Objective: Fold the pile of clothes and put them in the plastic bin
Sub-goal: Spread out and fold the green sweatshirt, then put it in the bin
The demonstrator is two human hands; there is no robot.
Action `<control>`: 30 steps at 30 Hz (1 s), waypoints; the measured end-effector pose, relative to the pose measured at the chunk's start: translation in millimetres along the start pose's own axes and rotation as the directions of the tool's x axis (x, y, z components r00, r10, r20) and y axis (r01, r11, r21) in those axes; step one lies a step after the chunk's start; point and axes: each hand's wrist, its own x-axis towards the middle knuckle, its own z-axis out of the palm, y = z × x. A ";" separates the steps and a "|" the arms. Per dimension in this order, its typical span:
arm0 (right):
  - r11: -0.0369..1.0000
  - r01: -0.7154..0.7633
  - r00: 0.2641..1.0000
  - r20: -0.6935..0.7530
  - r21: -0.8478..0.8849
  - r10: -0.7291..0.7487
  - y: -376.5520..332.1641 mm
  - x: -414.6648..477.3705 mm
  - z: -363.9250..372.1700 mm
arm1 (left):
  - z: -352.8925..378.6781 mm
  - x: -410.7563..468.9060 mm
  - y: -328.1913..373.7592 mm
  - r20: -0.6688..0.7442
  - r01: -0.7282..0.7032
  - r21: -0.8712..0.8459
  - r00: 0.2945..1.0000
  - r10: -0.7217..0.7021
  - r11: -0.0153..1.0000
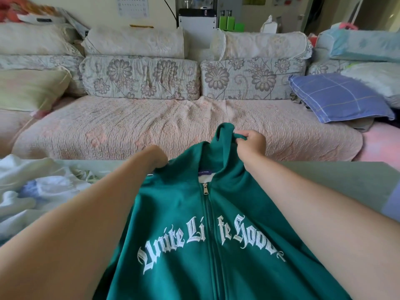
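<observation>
A green zip-up hoodie with white gothic lettering fills the lower middle of the head view, front side up, zipper closed. My left hand grips the hoodie's left shoulder with curled fingers. My right hand pinches the hood's edge and holds it up above the collar. A pile of white and pale blue clothes lies at the left on the grey table. No plastic bin is in view.
A sofa with a pink quilted cover stands just beyond the table, with floral back cushions. A blue checked pillow lies at its right end and a pale green pillow at its left.
</observation>
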 end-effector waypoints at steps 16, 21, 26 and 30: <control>0.867 0.201 0.651 0.724 -0.455 0.229 -23.0 -159.3 -146.9 | -22.3 -194.2 -98.7 0.282 -0.237 -0.025 0.930 0.234 0.971; 0.819 0.364 0.798 0.602 -0.444 -0.027 -25.6 -197.7 -135.2 | -9.8 -229.9 -72.1 0.136 -0.264 0.275 0.963 0.234 0.925; 0.758 0.524 0.804 0.519 -0.387 -0.290 -32.9 -230.9 -130.4 | -9.2 -259.0 -62.9 0.056 -0.323 0.088 0.946 0.319 0.942; 0.704 0.666 0.666 0.621 -0.247 -0.413 -34.7 -262.5 -159.9 | -20.4 -287.2 -59.2 -0.121 -0.418 -0.209 0.908 0.400 0.884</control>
